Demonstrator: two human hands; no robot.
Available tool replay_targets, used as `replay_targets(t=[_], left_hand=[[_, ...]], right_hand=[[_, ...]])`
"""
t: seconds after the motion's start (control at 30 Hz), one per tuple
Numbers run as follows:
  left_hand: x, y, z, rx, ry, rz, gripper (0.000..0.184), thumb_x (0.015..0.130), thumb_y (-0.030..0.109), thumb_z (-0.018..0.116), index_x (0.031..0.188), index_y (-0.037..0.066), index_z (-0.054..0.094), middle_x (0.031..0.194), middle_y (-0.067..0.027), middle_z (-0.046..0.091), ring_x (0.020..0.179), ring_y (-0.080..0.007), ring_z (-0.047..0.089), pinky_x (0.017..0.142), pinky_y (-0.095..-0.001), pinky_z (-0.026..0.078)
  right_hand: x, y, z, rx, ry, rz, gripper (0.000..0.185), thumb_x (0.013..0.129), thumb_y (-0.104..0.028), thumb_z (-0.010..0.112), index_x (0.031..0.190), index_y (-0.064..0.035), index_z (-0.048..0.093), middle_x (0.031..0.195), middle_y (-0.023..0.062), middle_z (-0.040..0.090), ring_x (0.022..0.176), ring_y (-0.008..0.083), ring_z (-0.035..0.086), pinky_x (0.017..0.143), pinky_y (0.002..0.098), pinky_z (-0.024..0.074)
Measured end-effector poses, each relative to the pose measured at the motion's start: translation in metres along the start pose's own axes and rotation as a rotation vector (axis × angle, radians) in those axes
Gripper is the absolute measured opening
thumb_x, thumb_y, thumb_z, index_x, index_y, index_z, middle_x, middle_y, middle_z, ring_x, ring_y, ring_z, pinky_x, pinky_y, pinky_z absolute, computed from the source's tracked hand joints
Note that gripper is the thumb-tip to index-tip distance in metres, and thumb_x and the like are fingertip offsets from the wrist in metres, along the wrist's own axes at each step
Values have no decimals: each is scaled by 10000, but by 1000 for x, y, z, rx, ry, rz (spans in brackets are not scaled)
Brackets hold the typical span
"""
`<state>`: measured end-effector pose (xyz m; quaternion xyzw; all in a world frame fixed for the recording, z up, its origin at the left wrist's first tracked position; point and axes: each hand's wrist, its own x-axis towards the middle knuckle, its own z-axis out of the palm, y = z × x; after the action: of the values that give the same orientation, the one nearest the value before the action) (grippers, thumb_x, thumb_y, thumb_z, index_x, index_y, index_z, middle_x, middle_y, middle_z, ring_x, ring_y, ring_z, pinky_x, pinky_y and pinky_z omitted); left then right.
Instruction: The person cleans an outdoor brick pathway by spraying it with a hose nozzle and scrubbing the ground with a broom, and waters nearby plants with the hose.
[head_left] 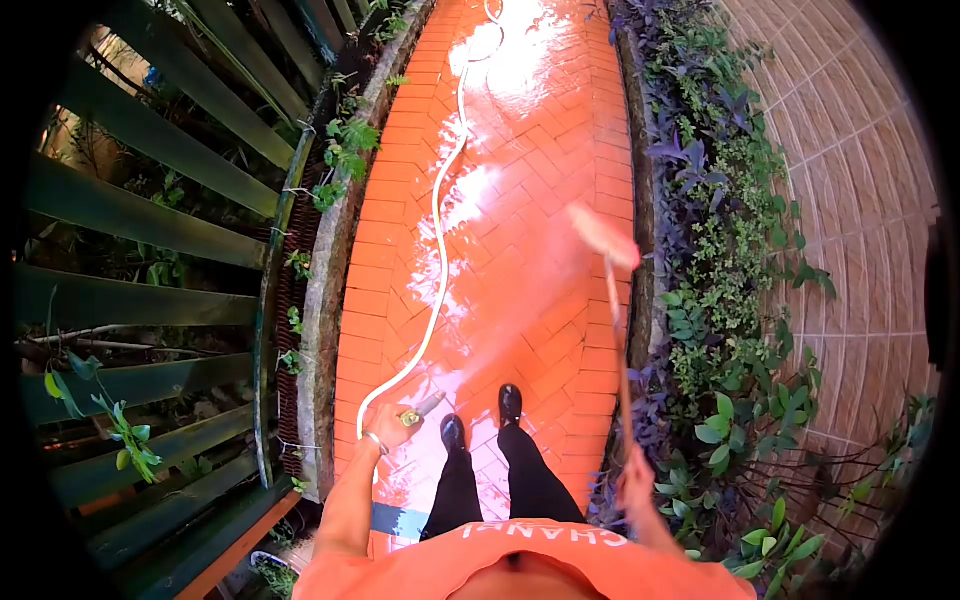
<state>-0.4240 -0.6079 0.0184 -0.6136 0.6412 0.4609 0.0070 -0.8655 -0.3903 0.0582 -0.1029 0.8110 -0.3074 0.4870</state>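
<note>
My left hand [392, 428] is closed around a hose nozzle [431, 404], which points ahead and to the right. A fan of water sprays from it across the wet orange bricks. From that hand a white hose [443, 240] runs up the path. My right hand [636, 484], blurred by motion, grips the long handle of a push broom [604, 238]. The broom's pale pinkish head is at the right side of the path, ahead of my feet, and is also smeared by motion. Whether its bristles touch the bricks I cannot tell.
The brick path [540, 330] is wet and glossy. A slatted dark fence [150, 215] and a stone curb [325, 300] line the left. On the right are another curb, a bed of purple and green plants [710, 230] and a tiled wall [850, 200]. My black shoes [510, 403] stand on the bricks.
</note>
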Motion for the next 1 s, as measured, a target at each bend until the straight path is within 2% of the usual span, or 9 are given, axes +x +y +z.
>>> replay_targets(t=[0.07,0.23,0.33,0.43,0.6,0.67,0.7,0.83,1.0], left_hand=[[2,30,-1,-12,-91,-8,201,735,267,648,726,67,669,657,-189,609,634,-349,609,582,-422,464],[29,41,18,12,-136,91,204,735,259,645,712,56,651,648,-195,604,630,-337,616,571,-419,460],[25,46,8,-58,37,80,188,742,225,667,734,38,651,535,-149,552,473,-225,549,493,-378,425],[23,-3,13,-100,225,-80,206,749,211,661,699,13,635,514,-150,517,465,-173,522,475,-371,404],[-9,-21,-17,-100,136,-233,195,733,192,681,680,11,633,504,-122,523,461,-169,490,480,-369,399],[-6,-18,-9,-80,63,-125,186,732,220,676,705,37,657,555,-146,567,518,-240,555,509,-395,418],[-8,-15,-2,-42,-26,-28,186,731,249,672,731,63,680,606,-169,611,574,-310,620,539,-421,437],[8,18,8,-21,15,59,176,724,243,666,716,68,665,646,-181,608,604,-335,609,556,-438,439],[10,-44,9,-194,407,-357,259,751,278,649,703,24,648,543,-177,551,486,-266,569,488,-409,415]], right_hand=[[-65,-9,16,74,24,290,425,963,-138,420,1380,-218,404,536,-31,404,370,73,368,306,243,303],[20,-29,39,-44,2,233,354,969,-174,424,1319,-205,468,579,-25,435,339,94,335,293,268,287],[127,-90,50,-48,7,87,341,961,-434,382,756,-177,470,424,12,376,281,158,360,255,311,260],[227,-164,45,73,-24,74,289,961,-357,391,789,-140,475,524,-22,397,350,104,323,290,242,261],[94,-130,23,214,96,175,352,958,-392,444,731,-142,541,424,-23,391,316,81,372,281,248,271],[30,-40,-5,189,15,144,209,971,-271,431,1170,-225,474,458,-20,412,317,94,373,275,248,301],[-20,-20,-9,170,0,213,452,977,-197,414,1412,-294,334,480,-18,421,319,97,372,275,242,315],[-74,2,1,115,-10,387,434,971,-178,420,1397,-232,365,509,-24,375,342,77,352,282,243,264],[35,-31,35,-23,-102,166,252,981,-265,414,1179,-153,523,472,-47,364,316,89,353,284,247,294]])
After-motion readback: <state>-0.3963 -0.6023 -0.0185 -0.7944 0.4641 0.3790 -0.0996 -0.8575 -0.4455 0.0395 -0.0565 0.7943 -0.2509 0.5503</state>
